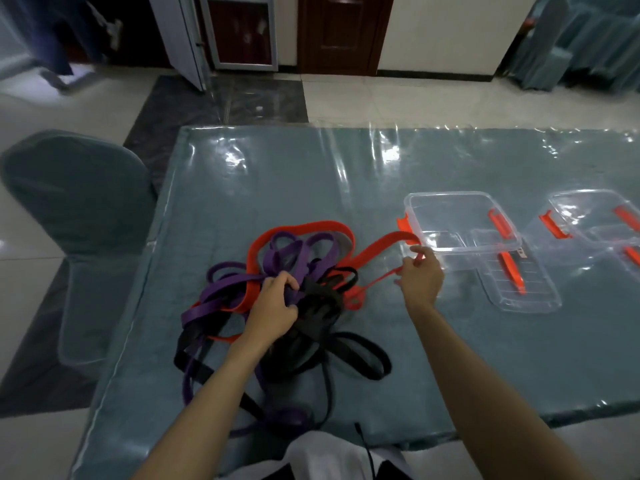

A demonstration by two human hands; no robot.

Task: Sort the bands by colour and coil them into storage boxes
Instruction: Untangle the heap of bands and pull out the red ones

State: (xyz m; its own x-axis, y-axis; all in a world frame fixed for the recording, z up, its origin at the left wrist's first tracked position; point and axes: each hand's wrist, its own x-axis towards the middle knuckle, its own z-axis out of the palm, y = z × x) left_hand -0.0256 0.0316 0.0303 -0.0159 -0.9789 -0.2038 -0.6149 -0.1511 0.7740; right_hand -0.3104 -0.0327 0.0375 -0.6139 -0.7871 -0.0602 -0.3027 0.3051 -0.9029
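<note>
Head view: tangled pile of flat rubber bands (277, 306), orange, purple and black mixed, lies on the teal plastic-covered table (311, 174), just left of the clear plastic storage box with orange latches (460, 220). Left hand (273, 311) is clenched down on the pile's middle. Right hand (420, 273) pinches the wide orange band (377, 247), pulled taut toward the box. Risks: orange loops are threaded under the purple bands (221, 289) and black bands (349, 355), so pulling could cinch a knot or drag the heap. The second clear box (588, 216), far right, sits empty.
</note>
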